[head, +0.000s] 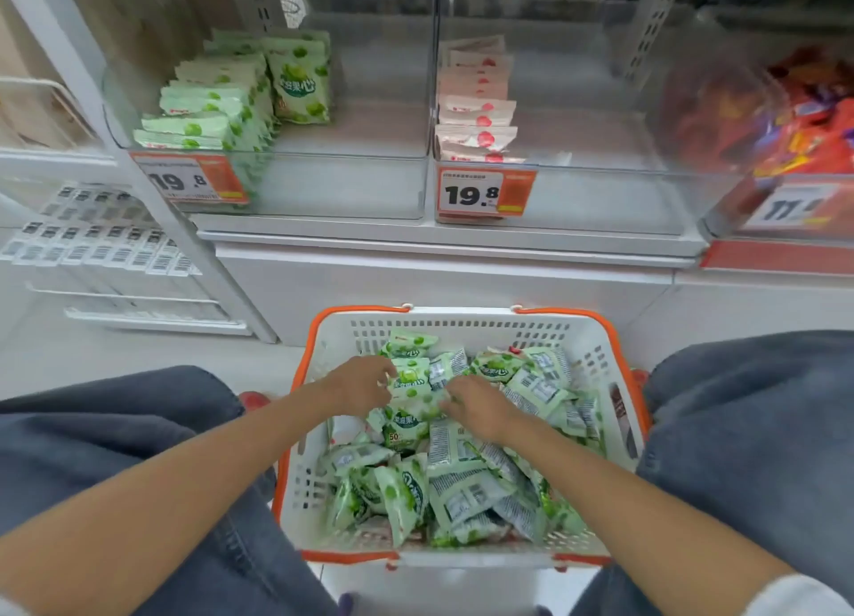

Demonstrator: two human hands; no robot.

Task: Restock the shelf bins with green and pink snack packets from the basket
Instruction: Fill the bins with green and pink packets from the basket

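White metal shelving [443,287] stands on a pale glossy floor [115,356]; a side rack of barcode labels [92,245] sits at the left

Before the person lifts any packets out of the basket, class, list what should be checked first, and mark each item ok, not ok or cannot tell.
1. Hands on the stock: the left hand and the right hand are both on the green packets in the basket: ok.
2. Firm grip on a packet: the fingers curl among the packets, but blur hides any pinch: cannot tell.
3. Room in the green bin: its right part is bare: ok.
4. Room in the pink bin: pink packets stand only at its left: ok.
5. More pink packets in the basket: the top layer is nearly all green: cannot tell.
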